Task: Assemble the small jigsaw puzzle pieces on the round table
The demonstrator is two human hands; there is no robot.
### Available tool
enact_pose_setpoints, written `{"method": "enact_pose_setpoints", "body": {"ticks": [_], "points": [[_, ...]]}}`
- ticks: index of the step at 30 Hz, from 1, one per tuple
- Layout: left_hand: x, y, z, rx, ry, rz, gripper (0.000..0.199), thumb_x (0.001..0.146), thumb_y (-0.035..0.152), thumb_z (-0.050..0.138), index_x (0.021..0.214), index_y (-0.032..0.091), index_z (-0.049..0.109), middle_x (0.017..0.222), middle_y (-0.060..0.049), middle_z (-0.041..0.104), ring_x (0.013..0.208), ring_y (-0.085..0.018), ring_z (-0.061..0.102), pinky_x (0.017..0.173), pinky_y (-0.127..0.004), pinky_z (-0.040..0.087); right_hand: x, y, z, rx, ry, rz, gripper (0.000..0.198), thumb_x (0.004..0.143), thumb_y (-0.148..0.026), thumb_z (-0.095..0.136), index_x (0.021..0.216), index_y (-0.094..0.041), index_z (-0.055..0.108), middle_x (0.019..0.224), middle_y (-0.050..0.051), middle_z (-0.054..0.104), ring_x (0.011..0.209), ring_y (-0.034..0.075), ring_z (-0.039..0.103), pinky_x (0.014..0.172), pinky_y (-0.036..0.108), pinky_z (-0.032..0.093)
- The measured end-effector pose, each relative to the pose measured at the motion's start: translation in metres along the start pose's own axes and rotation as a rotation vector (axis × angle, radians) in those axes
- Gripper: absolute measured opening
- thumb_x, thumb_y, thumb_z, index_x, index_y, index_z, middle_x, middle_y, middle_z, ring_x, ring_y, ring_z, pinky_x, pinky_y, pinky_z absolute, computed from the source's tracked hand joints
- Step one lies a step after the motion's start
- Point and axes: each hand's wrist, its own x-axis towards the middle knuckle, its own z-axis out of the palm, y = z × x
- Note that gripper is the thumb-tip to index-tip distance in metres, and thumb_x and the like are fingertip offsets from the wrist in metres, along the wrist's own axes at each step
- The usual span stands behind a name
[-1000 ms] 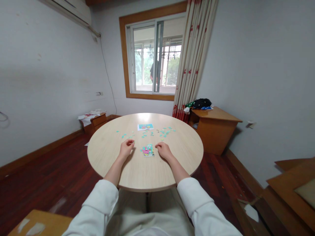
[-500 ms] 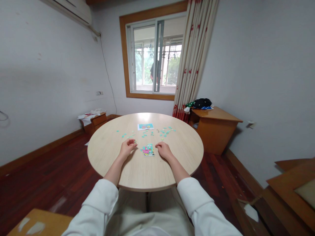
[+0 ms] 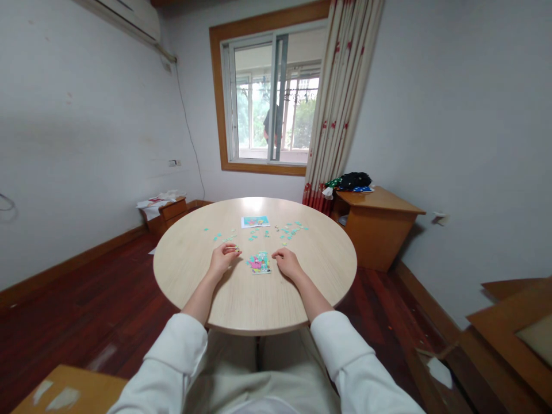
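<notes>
A partly assembled jigsaw puzzle (image 3: 260, 263) in pink, teal and green lies flat on the round table (image 3: 254, 305), between my hands. To its left, my left hand (image 3: 222, 257) pinches a small greenish puzzle piece (image 3: 237, 248) between thumb and fingers. My right hand (image 3: 287, 263) rests just right of the puzzle with its fingers curled together; nothing shows at the fingertips. Loose teal puzzle pieces (image 3: 293, 230) are scattered beyond my right hand. More loose pieces (image 3: 218, 236) lie beyond the left one.
A picture card (image 3: 255, 222) lies toward the table's far side. A wooden desk (image 3: 379, 201) with dark clothing (image 3: 354, 181) on it stands at the right, and a low cabinet (image 3: 172, 211) with papers at the left. Behind the window (image 3: 276, 103), a person is partly visible.
The left fingers have shifted very slightly around the piece. My right hand and the puzzle look the same as before.
</notes>
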Motion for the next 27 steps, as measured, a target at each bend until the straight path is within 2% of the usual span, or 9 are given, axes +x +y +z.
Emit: {"method": "enact_pose_setpoints", "body": {"ticks": [16, 27], "points": [[0.0036, -0.0052, -0.0001, -0.063, -0.002, -0.009, 0.043, 0.047, 0.034, 0.081, 0.077, 0.013, 0.057, 0.070, -0.005, 0.067, 0.071, -0.021, 0.068, 0.079, -0.044, 0.054, 0.0002, 0.0006, 0.0001, 0.013, -0.001, 0.003, 0.026, 0.076, -0.010, 0.045, 0.079, -0.018, 0.070, 0.093, 0.004, 0.069, 0.089, 0.014, 0.061, 0.085, 0.024, 0.043], [0.0001, -0.0016, 0.0011, -0.067, -0.007, -0.023, 0.044, 0.045, 0.033, 0.081, 0.077, 0.013, 0.059, 0.070, -0.004, 0.067, 0.069, -0.019, 0.067, 0.079, -0.042, 0.054, 0.0010, -0.0001, 0.0002, 0.002, -0.005, 0.019, 0.027, 0.076, -0.009, 0.046, 0.079, -0.017, 0.071, 0.093, 0.005, 0.069, 0.090, 0.014, 0.061, 0.085, 0.023, 0.042]]}}
